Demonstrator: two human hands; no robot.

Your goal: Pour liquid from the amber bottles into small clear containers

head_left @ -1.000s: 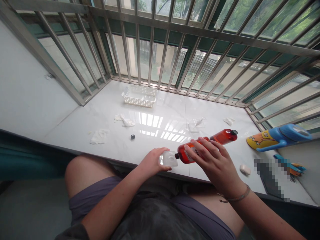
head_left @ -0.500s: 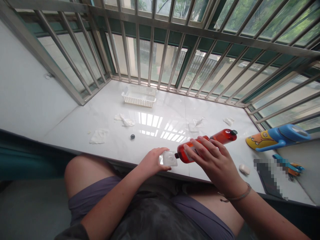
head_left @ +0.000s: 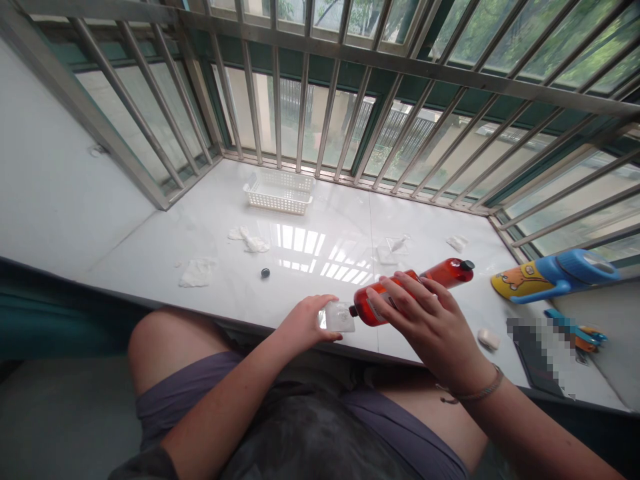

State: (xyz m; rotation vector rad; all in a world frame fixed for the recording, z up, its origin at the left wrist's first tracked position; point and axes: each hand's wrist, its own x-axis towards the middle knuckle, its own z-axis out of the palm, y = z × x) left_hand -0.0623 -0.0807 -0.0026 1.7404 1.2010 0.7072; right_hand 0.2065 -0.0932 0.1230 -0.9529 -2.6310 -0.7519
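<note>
Near the front edge of the white surface, my left hand [head_left: 306, 323] grips a small clear square container [head_left: 339, 317] between thumb and fingers. My right hand [head_left: 433, 323] is wrapped round a red bottle [head_left: 367, 308], tipped over so its dark neck points left at the container's rim. Whether liquid is flowing I cannot make out. Just behind that hand a second red bottle [head_left: 450, 272] with a black cap shows in part. A small black cap [head_left: 265, 273] lies on the surface, left of both hands.
A white perforated basket [head_left: 277, 200] stands at the back by the window bars. Crumpled tissues [head_left: 197, 273] lie to the left. Clear plastic pieces [head_left: 395, 250] are behind the bottles. On the right are a blue and yellow flask [head_left: 555, 275], a pale soap-like lump [head_left: 489, 339] and a dark flat object [head_left: 533, 357].
</note>
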